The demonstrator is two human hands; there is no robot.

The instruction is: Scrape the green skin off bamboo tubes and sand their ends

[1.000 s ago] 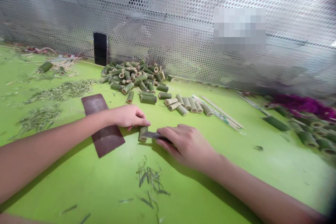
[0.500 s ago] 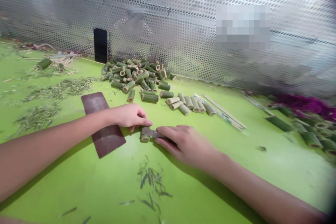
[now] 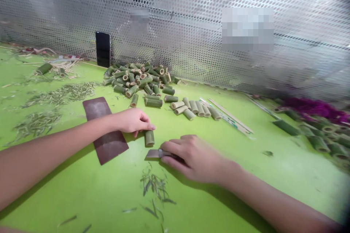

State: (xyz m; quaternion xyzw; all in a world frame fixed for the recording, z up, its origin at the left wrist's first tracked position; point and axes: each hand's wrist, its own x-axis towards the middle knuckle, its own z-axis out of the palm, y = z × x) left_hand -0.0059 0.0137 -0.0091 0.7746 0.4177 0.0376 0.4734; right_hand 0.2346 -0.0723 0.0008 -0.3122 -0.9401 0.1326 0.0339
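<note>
Between the fingertips of my left hand (image 3: pixel 136 121) is the far end of a short bamboo tube (image 3: pixel 149 139), standing off the sandpaper on the green table. My right hand (image 3: pixel 191 158) is wrapped round the handle of a utility knife (image 3: pixel 153 154). Its wide blade points left, just below the tube's near end and apart from it. Under my left wrist lies a brown sheet of sandpaper (image 3: pixel 111 149). Thin green shavings (image 3: pixel 153 185) are scattered on the table nearer to me.
A heap of green bamboo tubes (image 3: pixel 139 76) lies at the back, with several peeled, paler tubes (image 3: pixel 197 107) to its right. A phone (image 3: pixel 103 49) leans on the perforated metal wall. Shavings (image 3: pixel 38 123) lie left. More bamboo (image 3: pixel 318 143) and purple material (image 3: pixel 314 110) are far right.
The knife blade has come off the bamboo tube and moved toward me, with my right hand. My left hand keeps its grip on the tube, and the camera view has shifted slightly.
</note>
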